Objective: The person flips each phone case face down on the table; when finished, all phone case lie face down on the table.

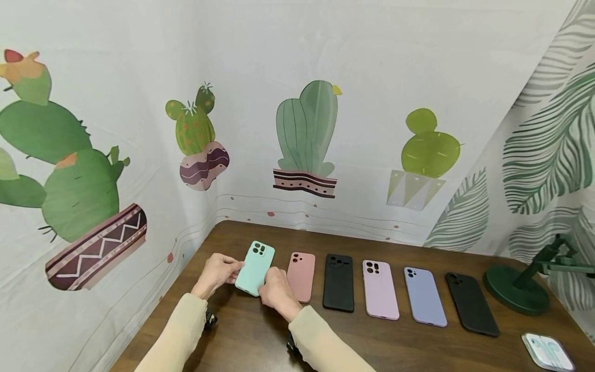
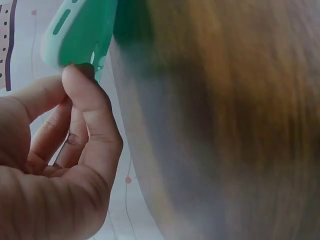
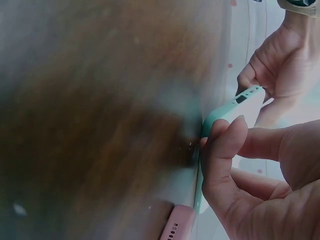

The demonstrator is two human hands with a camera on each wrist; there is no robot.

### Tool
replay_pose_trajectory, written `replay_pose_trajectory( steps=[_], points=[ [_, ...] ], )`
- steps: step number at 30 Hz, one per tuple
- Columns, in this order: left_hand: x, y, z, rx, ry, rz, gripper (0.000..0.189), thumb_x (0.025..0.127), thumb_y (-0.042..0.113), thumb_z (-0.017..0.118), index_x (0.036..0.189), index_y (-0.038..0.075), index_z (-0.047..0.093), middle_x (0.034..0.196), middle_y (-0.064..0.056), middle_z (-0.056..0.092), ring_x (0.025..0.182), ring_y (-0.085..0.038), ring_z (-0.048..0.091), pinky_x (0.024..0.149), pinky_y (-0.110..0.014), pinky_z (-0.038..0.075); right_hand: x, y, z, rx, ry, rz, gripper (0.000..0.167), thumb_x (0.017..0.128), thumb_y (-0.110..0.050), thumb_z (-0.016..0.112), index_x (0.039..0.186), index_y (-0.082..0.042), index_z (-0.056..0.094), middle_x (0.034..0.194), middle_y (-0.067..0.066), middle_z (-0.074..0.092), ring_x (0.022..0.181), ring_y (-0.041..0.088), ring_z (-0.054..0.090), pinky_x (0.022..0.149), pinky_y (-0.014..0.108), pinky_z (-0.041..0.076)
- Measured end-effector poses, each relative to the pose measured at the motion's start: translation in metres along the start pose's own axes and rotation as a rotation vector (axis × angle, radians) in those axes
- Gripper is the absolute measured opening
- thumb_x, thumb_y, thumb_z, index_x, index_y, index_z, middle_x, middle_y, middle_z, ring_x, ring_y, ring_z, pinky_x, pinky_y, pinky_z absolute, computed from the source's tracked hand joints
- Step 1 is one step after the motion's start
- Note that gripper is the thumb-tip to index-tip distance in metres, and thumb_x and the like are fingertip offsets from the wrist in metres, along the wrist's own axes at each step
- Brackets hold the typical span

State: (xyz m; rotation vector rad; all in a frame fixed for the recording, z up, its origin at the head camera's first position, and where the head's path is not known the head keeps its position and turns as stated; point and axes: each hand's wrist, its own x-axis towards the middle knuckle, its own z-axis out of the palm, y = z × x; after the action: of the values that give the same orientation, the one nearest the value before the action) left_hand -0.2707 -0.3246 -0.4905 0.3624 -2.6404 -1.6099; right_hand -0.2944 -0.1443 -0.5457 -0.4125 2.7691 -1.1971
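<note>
A mint-green phone case [image 1: 254, 268] with a camera cutout lies tilted at the left end of a row of cases. My left hand [image 1: 220, 272] pinches its left edge between thumb and fingers; the left wrist view shows the green inner side of the case [image 2: 82, 35] above the fingertips. On the lower right edge, my right hand [image 1: 278, 292] pinches the case with thumb and index finger. In the right wrist view the case's end [image 3: 237, 107] with its port cutouts shows between both hands. A pink case [image 1: 302, 276] lies just right of my right hand, partly hidden by it.
Farther right lie a black case [image 1: 338, 283], a lilac case [image 1: 380, 289], a lavender-blue case [image 1: 425, 296] and another black case [image 1: 472, 304]. A dark green stand [image 1: 517, 289] and boxed white earphones [image 1: 548, 351] sit at the right. A cactus-print cloth [image 1: 241, 155] hangs behind the wooden table [image 1: 251, 341].
</note>
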Motion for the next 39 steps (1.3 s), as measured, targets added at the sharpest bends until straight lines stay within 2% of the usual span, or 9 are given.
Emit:
replay_pose_trajectory(
  steps=[4, 6, 10, 16, 23, 33, 36, 39],
  points=[
    [0.001, -0.003, 0.005, 0.123, 0.029, 0.034, 0.019, 0.1, 0.009, 0.075, 0.098, -0.008, 0.082, 0.073, -0.006, 0.076, 0.062, -0.009, 0.069, 0.058, -0.025, 0.063, -0.007, -0.007, -0.01, 0.003, 0.004, 0.004, 0.041, 0.084, 0.0, 0.072, 0.05, -0.013, 0.053, 0.054, 0.0, 0.056, 0.05, 0.016, 0.052, 0.045, 0.026, 0.043],
    [0.002, -0.003, 0.007, 0.155, 0.037, 0.038, 0.018, 0.1, 0.009, 0.075, 0.097, -0.007, 0.083, 0.073, -0.007, 0.076, 0.062, -0.009, 0.068, 0.058, -0.025, 0.063, -0.011, -0.01, -0.015, 0.011, 0.01, -0.001, 0.041, 0.085, -0.001, 0.072, 0.05, -0.012, 0.054, 0.053, 0.0, 0.056, 0.05, 0.016, 0.052, 0.044, 0.027, 0.043],
    [0.002, -0.003, 0.009, 0.182, 0.044, 0.044, 0.018, 0.1, 0.009, 0.075, 0.096, -0.006, 0.084, 0.075, -0.009, 0.076, 0.062, -0.01, 0.067, 0.056, -0.024, 0.062, -0.017, -0.014, -0.022, 0.02, 0.02, -0.006, 0.041, 0.085, -0.001, 0.072, 0.049, -0.012, 0.055, 0.05, 0.0, 0.056, 0.049, 0.016, 0.053, 0.045, 0.026, 0.043],
    [0.002, -0.002, 0.011, 0.221, 0.045, 0.046, 0.016, 0.098, 0.009, 0.076, 0.095, -0.004, 0.084, 0.083, -0.011, 0.078, 0.062, -0.011, 0.068, 0.057, -0.025, 0.063, -0.013, -0.012, -0.02, 0.023, 0.011, -0.001, 0.04, 0.087, -0.002, 0.073, 0.051, -0.011, 0.056, 0.054, 0.002, 0.057, 0.053, 0.018, 0.053, 0.046, 0.029, 0.043],
    [0.003, -0.004, 0.013, 0.297, 0.057, 0.045, 0.013, 0.097, 0.01, 0.079, 0.093, -0.001, 0.085, 0.081, -0.011, 0.08, 0.057, -0.01, 0.071, 0.055, -0.026, 0.06, -0.006, -0.002, -0.012, -0.003, 0.001, 0.016, 0.046, 0.09, -0.008, 0.075, 0.053, -0.015, 0.048, 0.059, -0.004, 0.045, 0.055, 0.014, 0.044, 0.046, 0.029, 0.038],
    [0.001, -0.002, 0.016, 0.362, 0.057, 0.059, 0.009, 0.094, 0.009, 0.081, 0.091, 0.003, 0.085, 0.089, -0.012, 0.081, 0.061, -0.012, 0.072, 0.057, -0.026, 0.059, -0.031, -0.022, -0.037, 0.055, 0.013, -0.002, 0.05, 0.092, -0.004, 0.075, 0.053, -0.014, 0.045, 0.057, -0.005, 0.037, 0.053, 0.014, 0.038, 0.047, 0.026, 0.03],
    [0.001, -0.001, 0.016, 0.382, 0.057, 0.061, 0.01, 0.094, 0.011, 0.081, 0.093, 0.003, 0.085, 0.093, -0.014, 0.081, 0.064, -0.016, 0.073, 0.059, -0.03, 0.06, -0.032, -0.023, -0.04, 0.078, 0.008, -0.004, 0.047, 0.093, -0.005, 0.077, 0.054, -0.012, 0.051, 0.057, -0.005, 0.041, 0.054, 0.013, 0.041, 0.048, 0.025, 0.033],
    [0.0, 0.001, 0.016, 0.447, 0.078, 0.08, 0.014, 0.094, 0.018, 0.081, 0.097, 0.004, 0.084, 0.099, -0.014, 0.083, 0.079, -0.024, 0.077, 0.069, -0.038, 0.062, -0.027, -0.012, -0.035, 0.096, 0.021, -0.039, 0.034, 0.097, -0.011, 0.075, 0.064, -0.009, 0.065, 0.059, -0.002, 0.053, 0.053, 0.013, 0.048, 0.048, 0.026, 0.039]
  ],
)
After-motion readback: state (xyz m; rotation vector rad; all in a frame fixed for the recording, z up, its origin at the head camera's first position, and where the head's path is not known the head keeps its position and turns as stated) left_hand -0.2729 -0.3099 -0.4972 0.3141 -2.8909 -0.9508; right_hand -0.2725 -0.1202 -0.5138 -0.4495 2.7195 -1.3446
